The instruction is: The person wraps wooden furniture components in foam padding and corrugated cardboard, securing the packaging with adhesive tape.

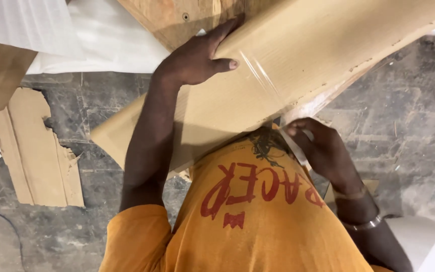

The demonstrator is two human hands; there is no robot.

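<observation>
Our left hand [195, 60] lies spread over the long tan cardboard-wrapped panel [298, 65] slanting across our chest; our right hand [315, 143] has its fingers [294, 129] pinching clear plastic film [265, 75] at its lower edge, above torn brown cardboard [36, 146] on the grey concrete floor [409, 131]

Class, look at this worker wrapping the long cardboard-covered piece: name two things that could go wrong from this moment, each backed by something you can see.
1. The clear film is drawn into a thin band over the cardboard-wrapped board; it may tear or bunch.
2. Only the left hand steadies the board from above, while the right hand works beneath its edge, so the board could slip or tip.
</observation>
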